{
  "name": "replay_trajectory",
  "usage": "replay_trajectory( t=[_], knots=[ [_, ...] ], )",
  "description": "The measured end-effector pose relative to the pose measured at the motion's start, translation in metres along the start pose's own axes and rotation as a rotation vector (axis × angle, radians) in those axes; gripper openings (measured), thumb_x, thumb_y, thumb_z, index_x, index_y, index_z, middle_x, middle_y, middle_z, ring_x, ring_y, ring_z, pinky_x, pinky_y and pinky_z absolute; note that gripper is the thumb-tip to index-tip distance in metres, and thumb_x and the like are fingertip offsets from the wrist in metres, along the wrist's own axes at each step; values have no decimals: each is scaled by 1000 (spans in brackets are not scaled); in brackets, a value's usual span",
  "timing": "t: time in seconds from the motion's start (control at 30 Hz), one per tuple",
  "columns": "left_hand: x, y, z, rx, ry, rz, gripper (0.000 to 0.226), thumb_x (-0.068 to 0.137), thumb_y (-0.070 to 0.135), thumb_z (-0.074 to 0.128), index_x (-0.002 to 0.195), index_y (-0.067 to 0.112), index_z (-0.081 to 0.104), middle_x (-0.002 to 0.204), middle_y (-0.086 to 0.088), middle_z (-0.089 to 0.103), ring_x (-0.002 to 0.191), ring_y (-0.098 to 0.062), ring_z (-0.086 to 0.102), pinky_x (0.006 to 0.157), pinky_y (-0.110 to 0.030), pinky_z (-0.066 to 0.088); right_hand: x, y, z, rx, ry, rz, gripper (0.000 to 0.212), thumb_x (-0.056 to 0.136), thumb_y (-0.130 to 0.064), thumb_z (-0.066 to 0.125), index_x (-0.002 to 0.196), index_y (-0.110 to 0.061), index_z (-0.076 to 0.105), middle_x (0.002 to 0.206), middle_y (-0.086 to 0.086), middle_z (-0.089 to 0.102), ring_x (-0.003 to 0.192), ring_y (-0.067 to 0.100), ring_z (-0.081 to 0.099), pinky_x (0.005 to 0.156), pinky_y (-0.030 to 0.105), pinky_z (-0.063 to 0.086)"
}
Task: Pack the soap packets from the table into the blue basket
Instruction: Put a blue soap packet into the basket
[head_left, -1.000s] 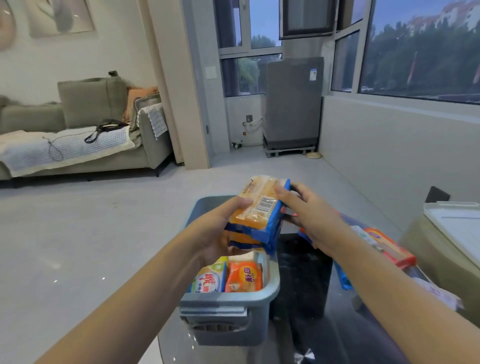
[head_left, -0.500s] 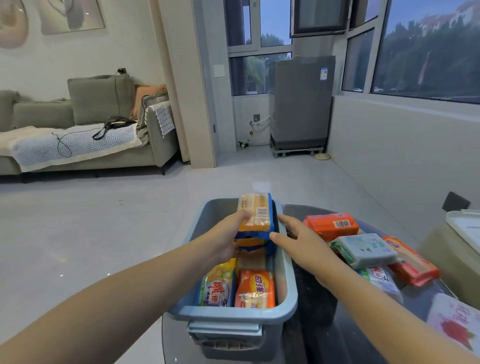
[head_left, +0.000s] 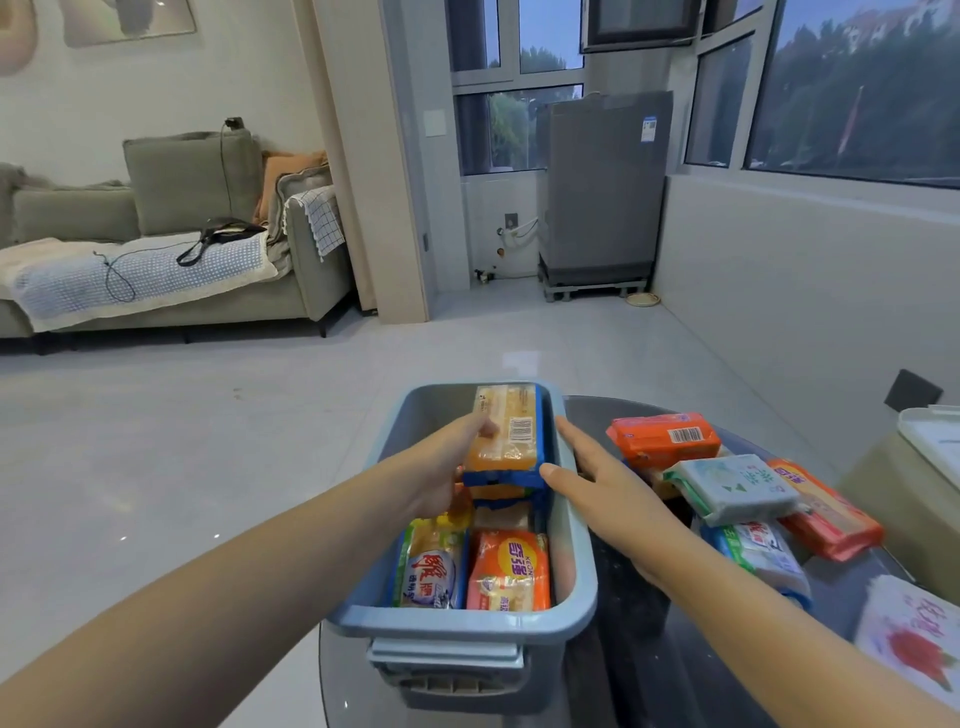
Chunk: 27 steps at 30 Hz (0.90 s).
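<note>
The blue basket (head_left: 576, 587) stands on the dark glass table (head_left: 639, 670), near its left edge. Inside the far half of the basket, my left hand (head_left: 441, 467) grips a blue-and-orange soap packet (head_left: 506, 434) stacked on another one. At the basket's near end lie a yellow-green packet (head_left: 428, 564) and an orange packet (head_left: 509, 569). My right hand (head_left: 602, 475) is flat and empty, fingers spread, over the basket's right rim. On the table to the right lie an orange packet (head_left: 662, 439), a white-green packet (head_left: 732, 488), another orange one (head_left: 826, 512) and a white-blue one (head_left: 761, 558).
A white sheet with a red print (head_left: 909, 639) lies at the table's right edge. A beige unit with a white tray (head_left: 930, 441) stands to the right. Beyond is open tiled floor, a sofa (head_left: 156, 249) at the far left and a grey washing machine (head_left: 602, 187).
My left hand has lowered the blue-and-orange packet from above the basket into its far half. My right hand let go of it and drew back over the right rim.
</note>
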<state>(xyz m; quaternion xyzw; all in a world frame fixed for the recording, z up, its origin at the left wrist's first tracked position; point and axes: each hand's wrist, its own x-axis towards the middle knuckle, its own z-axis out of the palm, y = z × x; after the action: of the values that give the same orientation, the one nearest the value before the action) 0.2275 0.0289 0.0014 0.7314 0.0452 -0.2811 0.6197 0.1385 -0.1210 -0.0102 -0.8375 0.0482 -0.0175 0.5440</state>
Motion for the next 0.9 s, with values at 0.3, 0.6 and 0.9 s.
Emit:
replay_trajectory(
  t=[0.3,0.6,0.9],
  knots=[
    [-3,-2,17,39,34,32,43,84,42,52,117,17,61,119,-10,65,117,-27,56,107,-46,38,0,-2,1,-91,1,-24,61,95,-34,45,146,-35,13,149,-6,35,122,7,40,65,4,29],
    [-2,-4,13,70,59,156,55,83,43,63,126,11,54,113,-8,69,107,-25,63,101,-42,46,-1,-1,-4,-4,-41,-20,52,97,-38,36,145,-39,16,152,-7,29,136,14,29,96,25,29],
    [-32,1,4,123,-79,-46,50,79,37,66,122,13,58,107,-11,72,96,-27,67,96,-44,49,-4,-3,-5,47,-60,-2,51,97,-41,34,144,-42,16,152,-5,29,136,17,31,100,31,33]
  ],
)
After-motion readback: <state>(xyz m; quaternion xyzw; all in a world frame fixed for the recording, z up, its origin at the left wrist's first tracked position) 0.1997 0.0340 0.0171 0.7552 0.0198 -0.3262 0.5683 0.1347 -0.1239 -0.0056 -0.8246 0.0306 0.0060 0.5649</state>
